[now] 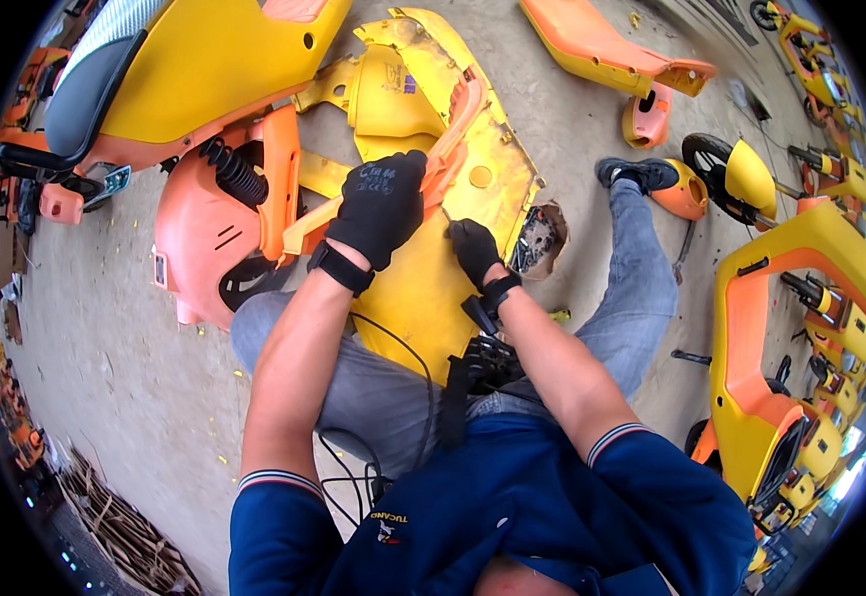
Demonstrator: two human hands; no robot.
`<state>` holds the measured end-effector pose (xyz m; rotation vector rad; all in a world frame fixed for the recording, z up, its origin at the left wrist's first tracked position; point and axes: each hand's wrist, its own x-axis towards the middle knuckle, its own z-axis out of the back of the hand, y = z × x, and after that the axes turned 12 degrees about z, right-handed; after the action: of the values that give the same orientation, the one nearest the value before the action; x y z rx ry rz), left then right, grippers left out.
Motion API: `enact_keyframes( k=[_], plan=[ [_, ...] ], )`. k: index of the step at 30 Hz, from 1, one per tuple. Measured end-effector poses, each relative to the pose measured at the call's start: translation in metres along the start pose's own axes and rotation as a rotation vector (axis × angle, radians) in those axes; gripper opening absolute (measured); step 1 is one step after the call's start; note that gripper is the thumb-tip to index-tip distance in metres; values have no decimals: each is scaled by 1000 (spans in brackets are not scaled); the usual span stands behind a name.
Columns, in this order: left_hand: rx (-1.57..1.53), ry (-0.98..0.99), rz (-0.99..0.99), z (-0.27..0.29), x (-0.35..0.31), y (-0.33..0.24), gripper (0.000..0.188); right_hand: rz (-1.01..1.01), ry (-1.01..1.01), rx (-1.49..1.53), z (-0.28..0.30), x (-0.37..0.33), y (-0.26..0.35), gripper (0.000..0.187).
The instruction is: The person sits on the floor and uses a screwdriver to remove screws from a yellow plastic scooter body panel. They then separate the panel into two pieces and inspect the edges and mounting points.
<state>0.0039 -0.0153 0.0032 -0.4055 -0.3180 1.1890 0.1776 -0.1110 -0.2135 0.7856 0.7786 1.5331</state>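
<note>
My left hand (383, 211), in a black glove, is wrapped around a long orange plastic trim piece (450, 149). The trim runs from my left wrist up to the far right and lies over a large yellow body panel (403, 303) between my legs. My right hand (475, 251), also gloved, is closed low over the panel, just right of the trim. What its fingers hold, if anything, is too small to make out. Beside the panel's right edge sits a torn container (542, 238) of small dark hardware pieces.
A yellow-and-orange scooter with a dark seat (100, 94) and an orange rear fender (210, 228) stand close at left. Loose orange body parts (602, 45) lie ahead. A scooter frame (731, 328) stands at right. Black cables (428, 397) hang by my left leg. Sticks (125, 526) lie lower left.
</note>
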Motion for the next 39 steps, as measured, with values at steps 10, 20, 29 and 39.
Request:
enact_keyframes(
  k=[10,20,29,39],
  plan=[
    [5,-21,-3,-1,0,1,11,-468,86,339,16,5,29,25],
    [-13,3,-2,1,-1,0,12,-295,37,207,7,3,28,27],
    [-6,4,-2,-1,-1,3,15,-548,46,504,17,4,34,25],
    [-4,-10,-8,-1,-1,3,13,-273,-101,-104,4,4,29,26]
  ],
)
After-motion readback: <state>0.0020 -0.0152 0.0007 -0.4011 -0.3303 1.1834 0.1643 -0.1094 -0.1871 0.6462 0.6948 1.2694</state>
